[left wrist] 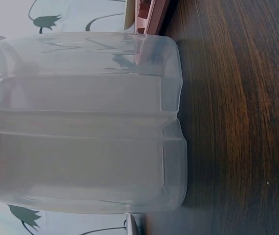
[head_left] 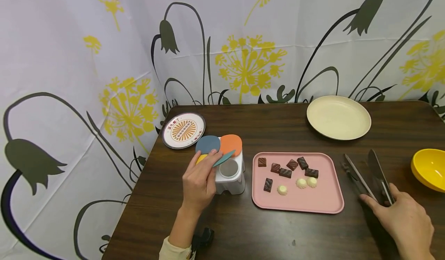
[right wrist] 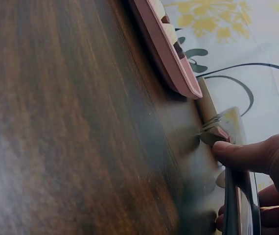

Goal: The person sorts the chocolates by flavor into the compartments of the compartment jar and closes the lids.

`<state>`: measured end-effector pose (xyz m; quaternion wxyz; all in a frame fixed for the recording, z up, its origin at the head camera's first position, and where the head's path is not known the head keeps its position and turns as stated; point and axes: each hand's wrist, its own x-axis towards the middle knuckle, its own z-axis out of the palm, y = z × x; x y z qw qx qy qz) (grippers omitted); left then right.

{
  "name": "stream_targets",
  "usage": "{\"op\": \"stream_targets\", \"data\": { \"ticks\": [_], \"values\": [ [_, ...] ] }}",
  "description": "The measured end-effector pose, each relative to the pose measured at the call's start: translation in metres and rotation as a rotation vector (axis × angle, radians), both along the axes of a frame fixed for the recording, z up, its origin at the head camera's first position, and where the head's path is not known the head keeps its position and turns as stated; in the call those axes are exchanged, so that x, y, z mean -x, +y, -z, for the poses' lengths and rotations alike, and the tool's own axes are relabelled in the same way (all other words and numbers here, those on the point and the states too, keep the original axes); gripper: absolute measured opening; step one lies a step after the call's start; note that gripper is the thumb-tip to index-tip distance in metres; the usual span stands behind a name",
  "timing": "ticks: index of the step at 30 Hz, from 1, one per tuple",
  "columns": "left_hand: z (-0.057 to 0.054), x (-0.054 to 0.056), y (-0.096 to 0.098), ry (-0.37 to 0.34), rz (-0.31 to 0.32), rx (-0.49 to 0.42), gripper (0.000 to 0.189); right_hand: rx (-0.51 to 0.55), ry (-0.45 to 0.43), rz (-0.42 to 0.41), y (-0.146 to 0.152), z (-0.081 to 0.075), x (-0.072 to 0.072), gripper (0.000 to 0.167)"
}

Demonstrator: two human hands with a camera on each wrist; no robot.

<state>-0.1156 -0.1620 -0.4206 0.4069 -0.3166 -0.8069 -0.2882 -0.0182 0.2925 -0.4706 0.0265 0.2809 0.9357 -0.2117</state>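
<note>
My left hand (head_left: 199,180) pinches the teal lid (head_left: 224,158), tilted up at the front right of a white spice box (head_left: 230,186). Beneath it shows a round open compartment (head_left: 228,169). The box's blue lid (head_left: 208,144), orange lid (head_left: 231,144) and partly covered yellow lid (head_left: 201,158) lie flat. In the left wrist view the translucent box wall (left wrist: 85,156) fills much of the picture. On the right, my right hand (head_left: 405,217) grips metal tongs (head_left: 377,169), their arms spread, one tip forked. They point away from me beside the pink tray (head_left: 299,206).
Several dark chocolates (head_left: 285,173) and cream-coloured pieces (head_left: 301,183) lie on the tray. A patterned plate (head_left: 184,131) stands back left, a cream plate (head_left: 338,118) back right. The yellow bowl (head_left: 431,169) sits at the right edge. A flowered curtain (head_left: 194,39) hangs behind the table.
</note>
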Motion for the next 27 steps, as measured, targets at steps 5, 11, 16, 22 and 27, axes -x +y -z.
{"op": "stream_targets", "data": {
  "ticks": [5, 11, 16, 22, 27],
  "values": [
    [0.0, 0.0, 0.001, 0.006, 0.005, 0.001, 0.031, 0.019, 0.038, 0.009, 0.001, -0.002, -0.003, 0.098],
    [0.0, 0.001, 0.001, 0.004, 0.006, 0.004, 0.031, 0.02, 0.118, 0.04, 0.002, -0.006, -0.005, 0.089],
    [0.0, 0.0, 0.0, 0.003, 0.005, -0.002, 0.031, -0.028, 0.272, -0.039, -0.002, -0.009, -0.005, 0.082],
    [0.001, 0.0, -0.001, -0.011, 0.007, -0.003, 0.031, -0.057, 0.42, -0.272, -0.008, -0.01, -0.002, 0.075],
    [0.001, 0.0, -0.001, -0.023, 0.004, -0.002, 0.031, -0.061, 0.454, -0.406, -0.011, -0.01, 0.004, 0.069]
  ]
}}
